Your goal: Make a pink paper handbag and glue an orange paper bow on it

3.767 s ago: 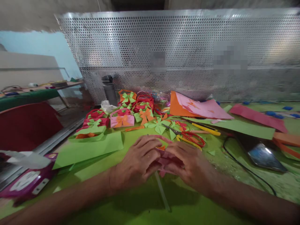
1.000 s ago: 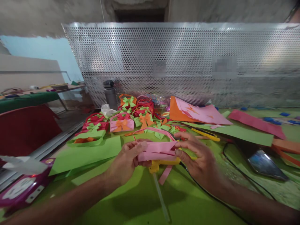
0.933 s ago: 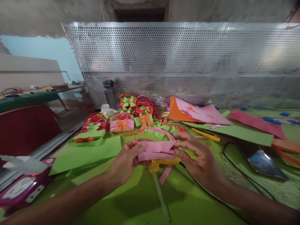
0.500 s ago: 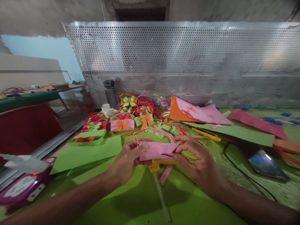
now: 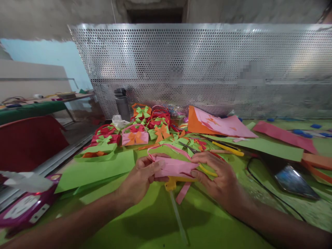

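A small pink paper bag (image 5: 173, 166) with a looped pink strap is stretched between my two hands above the green tabletop. My left hand (image 5: 141, 174) pinches its left end, thumb on the front face. At the right end, my right hand (image 5: 215, 176) has its fingers closed on the edge. Under the bag lies a yellow glue gun (image 5: 170, 184), partly hidden, with a clear glue stick (image 5: 178, 218) pointing towards me. A pink paper strip (image 5: 183, 193) rests beside it. Just beyond are scissors (image 5: 189, 147) and green paper bows (image 5: 176, 141).
Finished little bags (image 5: 135, 137) with bows stand at the back left near a grey bottle (image 5: 121, 105). Paper sheets (image 5: 225, 126) and a yellow cutter (image 5: 228, 148) lie back right. A phone (image 5: 295, 181) and black cable are right; a purple power strip (image 5: 26, 207) is left.
The bag's strap has shifted slightly and its front face looks flatter. My right fingers have moved a little along the edge; otherwise the scene is the same.
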### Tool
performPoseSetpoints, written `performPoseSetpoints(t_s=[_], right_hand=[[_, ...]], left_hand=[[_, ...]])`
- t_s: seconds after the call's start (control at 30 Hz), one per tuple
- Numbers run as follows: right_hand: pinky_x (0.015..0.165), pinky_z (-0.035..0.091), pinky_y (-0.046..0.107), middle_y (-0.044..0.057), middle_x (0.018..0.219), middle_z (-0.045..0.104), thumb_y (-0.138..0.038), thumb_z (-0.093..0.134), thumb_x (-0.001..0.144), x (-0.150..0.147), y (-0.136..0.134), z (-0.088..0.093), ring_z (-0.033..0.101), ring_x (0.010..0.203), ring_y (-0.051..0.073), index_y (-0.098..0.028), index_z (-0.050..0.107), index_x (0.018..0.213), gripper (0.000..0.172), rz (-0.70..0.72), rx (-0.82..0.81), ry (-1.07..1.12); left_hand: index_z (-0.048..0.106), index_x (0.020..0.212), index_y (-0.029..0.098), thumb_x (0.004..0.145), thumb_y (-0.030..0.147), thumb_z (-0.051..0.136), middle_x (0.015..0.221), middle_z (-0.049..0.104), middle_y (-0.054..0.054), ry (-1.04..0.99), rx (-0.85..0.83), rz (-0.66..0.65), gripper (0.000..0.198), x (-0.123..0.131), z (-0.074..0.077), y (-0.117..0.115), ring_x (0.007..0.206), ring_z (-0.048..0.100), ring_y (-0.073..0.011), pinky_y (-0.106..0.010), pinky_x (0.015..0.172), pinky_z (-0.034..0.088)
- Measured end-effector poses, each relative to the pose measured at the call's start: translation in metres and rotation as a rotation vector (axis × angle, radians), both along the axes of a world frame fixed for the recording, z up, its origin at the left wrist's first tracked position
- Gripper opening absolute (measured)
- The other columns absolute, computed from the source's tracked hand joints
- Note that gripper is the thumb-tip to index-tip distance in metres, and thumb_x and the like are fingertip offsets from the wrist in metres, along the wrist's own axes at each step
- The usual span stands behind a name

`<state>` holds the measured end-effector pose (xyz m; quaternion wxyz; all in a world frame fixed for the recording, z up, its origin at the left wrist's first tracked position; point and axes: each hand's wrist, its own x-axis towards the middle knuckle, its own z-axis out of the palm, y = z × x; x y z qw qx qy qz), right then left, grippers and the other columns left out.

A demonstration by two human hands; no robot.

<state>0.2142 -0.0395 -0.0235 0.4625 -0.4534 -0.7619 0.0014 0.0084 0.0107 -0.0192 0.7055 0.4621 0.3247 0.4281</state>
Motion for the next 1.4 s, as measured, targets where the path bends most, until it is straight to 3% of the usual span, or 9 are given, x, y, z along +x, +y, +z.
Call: performPoseSetpoints(t_s=[0.33,0.7,0.93,1.13,1.3,1.4], right_hand=[[0.083,0.05,0.029,0.001,0.099,0.063,-0.008,0.053,0.078,-0.0009,0.0025,-0.0078,0.06,0.092,0.017,-0.028,0.053,0.105,0.034,-0.006,0.036,0.009],[0.082,0.048,0.022,0.003,0.096,0.065,-0.007,0.054,0.081,0.0036,0.005,-0.0089,0.06,0.09,0.012,-0.022,0.057,0.105,0.028,0.061,0.161,-0.063],[0.083,0.047,0.025,0.005,0.101,0.063,-0.017,0.058,0.081,0.0003,0.0028,-0.0075,0.058,0.094,0.014,-0.019,0.054,0.106,0.025,0.046,0.133,-0.14],[0.084,0.047,0.026,0.005,0.102,0.063,-0.01,0.05,0.084,0.0018,0.0019,-0.0067,0.058,0.095,0.014,-0.019,0.053,0.108,0.026,0.015,0.136,-0.218],[0.084,0.048,0.031,0.007,0.109,0.061,-0.005,0.044,0.083,0.0023,-0.0007,-0.0073,0.057,0.1,0.018,-0.019,0.052,0.11,0.031,0.0,0.124,-0.318],[0.086,0.047,0.031,0.007,0.111,0.058,-0.007,0.045,0.084,0.0015,-0.0008,-0.006,0.056,0.102,0.017,-0.021,0.052,0.108,0.029,-0.003,0.116,-0.268]], left_hand=[[0.062,0.088,0.012,0.065,0.029,0.072,0.086,0.067,-0.009,0.017,-0.036,0.084,0.03,0.0008,-0.0025,0.0004,0.074,0.064,-0.0209,-0.035,0.061,0.057],[0.06,0.09,0.011,0.075,0.024,0.062,0.085,0.068,-0.011,0.011,-0.116,-0.008,0.02,0.0021,-0.0005,0.0033,0.075,0.064,-0.0225,-0.038,0.064,0.055],[0.058,0.091,0.008,0.076,0.025,0.058,0.081,0.067,-0.013,0.004,-0.129,-0.081,0.023,0.0024,0.002,0.0035,0.075,0.064,-0.0264,-0.042,0.066,0.053],[0.057,0.09,0.01,0.076,0.026,0.058,0.087,0.066,-0.014,0.021,-0.131,-0.064,0.021,0.0017,0.0009,0.0022,0.08,0.062,-0.0279,-0.047,0.07,0.052],[0.058,0.088,0.011,0.076,0.025,0.058,0.079,0.065,-0.01,0.018,-0.135,-0.053,0.018,0.0038,0.0013,0.0033,0.073,0.063,-0.0243,-0.042,0.066,0.053],[0.06,0.087,0.011,0.077,0.026,0.057,0.078,0.066,-0.009,-0.001,-0.147,-0.059,0.018,0.0034,-0.0006,0.004,0.071,0.063,-0.023,-0.04,0.064,0.053]])
